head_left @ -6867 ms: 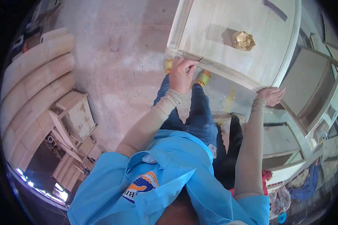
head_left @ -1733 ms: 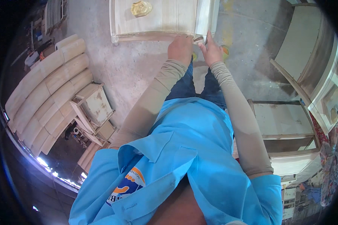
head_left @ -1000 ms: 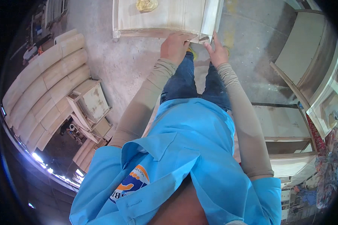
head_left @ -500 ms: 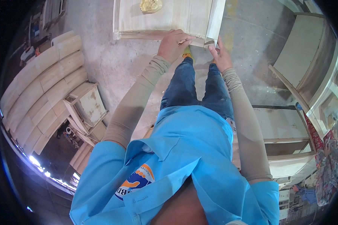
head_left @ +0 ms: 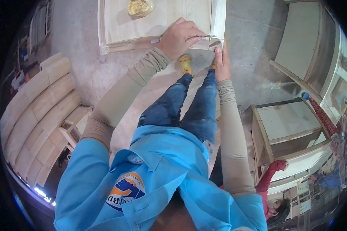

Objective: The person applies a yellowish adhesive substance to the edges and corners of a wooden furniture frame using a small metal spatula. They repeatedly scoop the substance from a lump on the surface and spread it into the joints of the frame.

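Note:
A pale wooden cabinet (head_left: 181, 15) stands before me at the top of the view. My left hand (head_left: 179, 38) pinches a thin, dark metal tool (head_left: 198, 36), perhaps a small scraper, by its near end. The tool's tip reaches over the cabinet's front right corner, close to a brown patch (head_left: 215, 43) in the wood. My right hand (head_left: 222, 63) grips that same corner, thumb at the front and fingers along the side. On the cabinet top lies a yellowish, glossy lump (head_left: 140, 7), seemingly in a shallow container or wrapping.
Stacked curved wooden panels (head_left: 38, 119) rise on the left. To the right are more unfinished cabinets (head_left: 297, 42), one with an open compartment (head_left: 297, 144). A person in a red sleeve (head_left: 272, 173) is beside it, one hand on its edge. Concrete floor (head_left: 254, 57) surrounds my feet.
My left hand has moved slightly up over the cabinet's edge, and the metal tool now shows. The cabinet appears shifted left and lower. A person in red has come into view at lower right.

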A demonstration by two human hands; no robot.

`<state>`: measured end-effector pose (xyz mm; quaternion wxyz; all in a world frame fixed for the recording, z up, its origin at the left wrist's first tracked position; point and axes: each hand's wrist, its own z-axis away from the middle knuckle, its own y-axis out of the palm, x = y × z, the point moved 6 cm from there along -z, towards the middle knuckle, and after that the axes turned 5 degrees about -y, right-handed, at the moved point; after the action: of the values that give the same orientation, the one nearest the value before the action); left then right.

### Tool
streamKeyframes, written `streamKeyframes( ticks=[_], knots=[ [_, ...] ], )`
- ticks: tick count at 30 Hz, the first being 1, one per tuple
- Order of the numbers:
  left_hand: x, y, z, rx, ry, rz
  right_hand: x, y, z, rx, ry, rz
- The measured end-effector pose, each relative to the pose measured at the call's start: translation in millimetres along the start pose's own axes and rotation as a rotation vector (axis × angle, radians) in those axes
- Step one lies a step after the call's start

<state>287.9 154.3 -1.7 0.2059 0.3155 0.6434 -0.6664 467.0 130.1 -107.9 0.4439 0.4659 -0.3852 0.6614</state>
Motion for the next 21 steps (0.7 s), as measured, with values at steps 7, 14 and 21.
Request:
streamKeyframes(
  ticks=[7,14,21],
  knots=[
    [-7,6,-3,-0.03,0.161,-0.01,-4,10,3,-0.142,-0.057,-0.066],
    [-6,14,-4,-0.052,0.238,-0.024,-2,12,9,-0.192,-0.06,-0.028],
    [-3,16,-5,-0.082,0.255,-0.054,-6,11,6,-0.211,-0.093,0.03]
  ],
)
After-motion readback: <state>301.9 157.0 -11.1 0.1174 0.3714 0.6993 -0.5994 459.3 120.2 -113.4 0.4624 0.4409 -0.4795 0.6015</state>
